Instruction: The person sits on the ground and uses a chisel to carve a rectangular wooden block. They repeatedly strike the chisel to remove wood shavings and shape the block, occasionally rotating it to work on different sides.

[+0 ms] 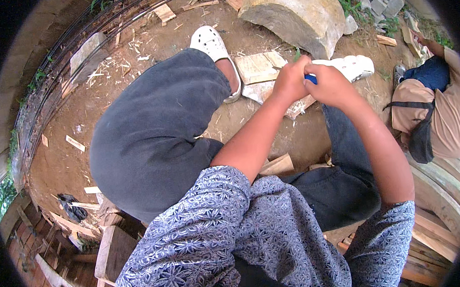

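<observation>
Here, blue object (311, 79) between left hand (291, 79) and right hand (332, 84), fingers tight around it.

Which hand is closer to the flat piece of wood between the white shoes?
The left hand. It is just right of the flat piece of wood; the right hand is farther right, past the left one.
</observation>
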`<state>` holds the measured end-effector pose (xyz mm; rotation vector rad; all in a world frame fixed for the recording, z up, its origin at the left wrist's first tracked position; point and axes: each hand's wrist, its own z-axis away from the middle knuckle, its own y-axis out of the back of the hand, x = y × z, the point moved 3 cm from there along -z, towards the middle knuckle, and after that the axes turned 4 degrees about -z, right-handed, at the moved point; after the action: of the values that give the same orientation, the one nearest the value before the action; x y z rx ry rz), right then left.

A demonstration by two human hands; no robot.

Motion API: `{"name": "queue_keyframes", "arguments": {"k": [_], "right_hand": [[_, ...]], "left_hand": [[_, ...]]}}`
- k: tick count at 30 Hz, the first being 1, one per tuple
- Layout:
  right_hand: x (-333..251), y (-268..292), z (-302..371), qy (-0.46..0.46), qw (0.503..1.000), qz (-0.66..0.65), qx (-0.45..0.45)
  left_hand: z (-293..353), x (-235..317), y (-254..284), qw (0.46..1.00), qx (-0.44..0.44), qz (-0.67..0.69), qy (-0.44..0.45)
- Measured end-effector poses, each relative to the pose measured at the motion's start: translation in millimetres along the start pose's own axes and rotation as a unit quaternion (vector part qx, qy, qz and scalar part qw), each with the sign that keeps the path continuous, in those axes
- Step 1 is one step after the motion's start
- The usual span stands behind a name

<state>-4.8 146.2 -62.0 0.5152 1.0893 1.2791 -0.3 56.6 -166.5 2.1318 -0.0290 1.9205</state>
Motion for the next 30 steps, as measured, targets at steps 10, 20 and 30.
{"name": "queue_keyframes", "arguments": {"k": [10,20,30], "right_hand": [[-12,-15,-38,0.009,0.999,0.035,-0.02],[8,-14,-53,0.014,0.999,0.017,-0.031],[-6,15,-22,0.0,0.996,0.066,-0.064]], "left_hand": [[-11,-34,11,0.997,0.024,0.063,0.025],[-19,-41,4,0.997,0.033,0.042,0.059],[-13,-5,-8,0.997,0.04,0.023,0.064]]}}
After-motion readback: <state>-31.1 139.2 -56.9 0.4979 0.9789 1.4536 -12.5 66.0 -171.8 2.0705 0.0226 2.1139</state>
